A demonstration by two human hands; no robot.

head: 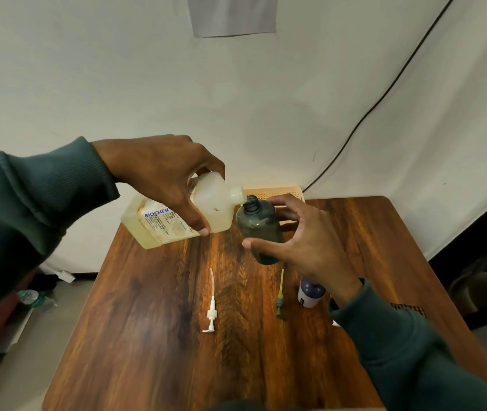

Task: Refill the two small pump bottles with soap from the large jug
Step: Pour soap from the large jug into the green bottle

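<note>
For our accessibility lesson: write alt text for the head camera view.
A person's left hand tilts a large translucent plastic jug, spout at the mouth of a small dark grey bottle gripped by the right hand, over a brown wooden table. A white pump and a grey-yellow pump lie there.

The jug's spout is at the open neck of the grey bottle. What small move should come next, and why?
Probably tip the jug a little further with the left hand, while the right hand holds the grey bottle steady. The spout sits at the bottle's open neck, and no clear stream shows.
</note>
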